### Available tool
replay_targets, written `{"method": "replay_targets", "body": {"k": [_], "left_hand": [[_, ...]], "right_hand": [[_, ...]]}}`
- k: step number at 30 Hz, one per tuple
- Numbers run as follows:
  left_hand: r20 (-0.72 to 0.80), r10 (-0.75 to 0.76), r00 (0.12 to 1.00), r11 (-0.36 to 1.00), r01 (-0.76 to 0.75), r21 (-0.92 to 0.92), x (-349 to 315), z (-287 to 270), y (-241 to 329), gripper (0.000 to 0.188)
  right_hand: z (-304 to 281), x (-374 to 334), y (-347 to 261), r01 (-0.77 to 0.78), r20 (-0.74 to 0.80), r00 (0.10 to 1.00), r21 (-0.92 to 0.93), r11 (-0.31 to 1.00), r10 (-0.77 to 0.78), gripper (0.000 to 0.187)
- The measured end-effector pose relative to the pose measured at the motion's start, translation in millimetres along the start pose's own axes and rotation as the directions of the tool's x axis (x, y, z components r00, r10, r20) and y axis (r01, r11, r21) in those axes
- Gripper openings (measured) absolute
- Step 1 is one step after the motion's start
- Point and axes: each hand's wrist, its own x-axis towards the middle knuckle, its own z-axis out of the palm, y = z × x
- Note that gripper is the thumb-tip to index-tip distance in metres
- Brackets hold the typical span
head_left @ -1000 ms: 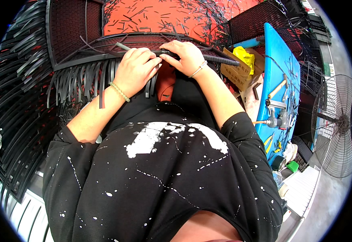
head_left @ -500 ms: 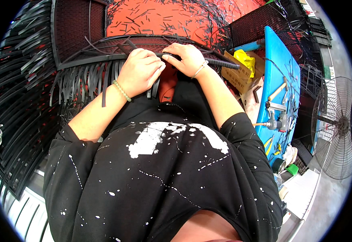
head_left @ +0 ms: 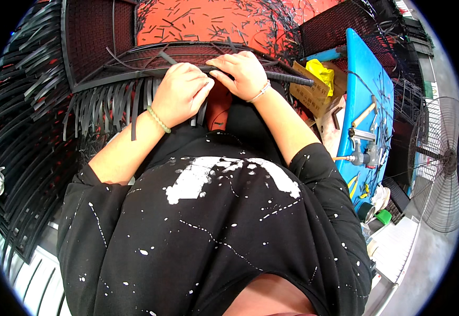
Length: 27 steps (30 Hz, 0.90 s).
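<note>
A black woven frame [head_left: 100, 80] lies across my lap, and its near bar [head_left: 287, 78] is wrapped with strip at the right. My left hand [head_left: 179, 92] is closed at this bar, fingers curled around a black plastic strip [head_left: 167, 57] whose end sticks up beyond the knuckles. Just to the right, my right hand [head_left: 242, 75] grips the bar, fingers over the far side and thumb on the near side. The fingertips of both hands nearly meet. Many loose strips [head_left: 113, 108] hang from the bar left of my left hand.
Strip offcuts litter a red surface [head_left: 187, 23] beyond the frame. At right stand a cardboard box [head_left: 311, 95] with a yellow bag [head_left: 320, 76] and a blue board [head_left: 358, 89] carrying a hammer [head_left: 363, 115] and other tools. A fan [head_left: 445, 158] stands farther right. Strip-covered frames [head_left: 24, 131] crowd the left.
My right fingers have straightened and shifted slightly leftward along the bar, widening the gap to the thumb. My left hand stays in nearly the same place. The surroundings have shifted slightly in view.
</note>
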Motion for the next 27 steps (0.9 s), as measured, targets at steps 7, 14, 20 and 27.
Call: {"method": "replay_targets", "body": {"k": [7,14,20,27], "left_hand": [[0.055,0.043,0.998,0.998,-0.041,-0.037,7,1,2,0.007],[0.105,0.02,0.994,0.999,-0.016,-0.043,12,-7,-3,0.007],[0.23,0.047,0.972,0.999,-0.047,-0.002,47,-9,-36,0.021],[0.372,-0.251,0.894,0.968,0.238,0.08,59,24,-72,0.041]], "right_hand": [[1,2,5,-0.13,0.087,0.988,0.017,0.991,0.128,0.025],[1,3,17,-0.09,0.087,0.994,0.21,0.974,0.073,0.026],[-4,1,13,-0.097,0.079,0.993,0.178,0.979,0.084,0.033],[-4,0,5,-0.131,0.081,0.989,0.094,0.987,0.124,0.033]]}}
